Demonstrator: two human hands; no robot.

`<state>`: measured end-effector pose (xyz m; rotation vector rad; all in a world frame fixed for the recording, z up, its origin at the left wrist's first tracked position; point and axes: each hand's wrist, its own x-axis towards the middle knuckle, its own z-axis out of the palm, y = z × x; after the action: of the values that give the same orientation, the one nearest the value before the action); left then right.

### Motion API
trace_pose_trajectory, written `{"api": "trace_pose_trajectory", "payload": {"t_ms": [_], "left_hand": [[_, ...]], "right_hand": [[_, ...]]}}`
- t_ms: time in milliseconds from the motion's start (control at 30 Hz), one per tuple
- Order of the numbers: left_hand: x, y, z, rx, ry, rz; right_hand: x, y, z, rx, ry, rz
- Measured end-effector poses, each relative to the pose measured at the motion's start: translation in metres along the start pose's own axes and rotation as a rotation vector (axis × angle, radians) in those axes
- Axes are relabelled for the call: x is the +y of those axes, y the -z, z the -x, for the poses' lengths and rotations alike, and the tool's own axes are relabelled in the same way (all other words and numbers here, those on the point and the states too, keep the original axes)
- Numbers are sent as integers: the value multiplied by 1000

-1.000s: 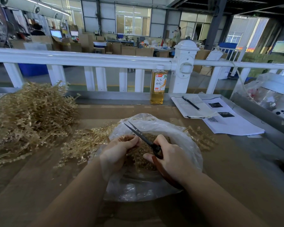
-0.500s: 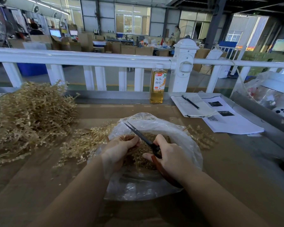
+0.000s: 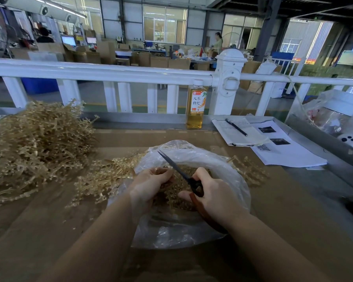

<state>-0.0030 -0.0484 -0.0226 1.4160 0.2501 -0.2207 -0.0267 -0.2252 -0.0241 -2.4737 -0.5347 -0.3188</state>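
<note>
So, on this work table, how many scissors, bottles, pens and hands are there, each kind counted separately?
Scissors: 1, gripped by the right hand
Bottle: 1
Pen: 1
Hands: 2, the left hand gripping golden sprigs
Total: 5

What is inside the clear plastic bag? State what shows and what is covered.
Inside the plastic bag lies a heap of golden pieces. The left hand grips some there; the right hand holds scissors over them. The hands hide the pieces beneath and the bag's bottom.
</note>
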Motion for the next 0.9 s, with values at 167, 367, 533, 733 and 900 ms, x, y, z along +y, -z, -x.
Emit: {"api": "trace_pose_trajectory", "payload": {"t_ms": [167, 367, 533, 733, 900], "left_hand": [[5, -6, 2, 81, -134, 21], [13, -7, 15, -46, -205, -49], [17, -5, 18, -117, -141, 99], [20, 0, 21, -195, 31, 256], [12, -4, 19, -141, 13, 114]], "right_hand": [[-7, 8, -2, 130, -93, -226], [-9, 10, -17, 112, -219, -427], [-9, 10, -26, 154, -288, -545], [-16, 14, -28, 351, -332, -650], [-26, 16, -24, 334, -292, -601]]}}
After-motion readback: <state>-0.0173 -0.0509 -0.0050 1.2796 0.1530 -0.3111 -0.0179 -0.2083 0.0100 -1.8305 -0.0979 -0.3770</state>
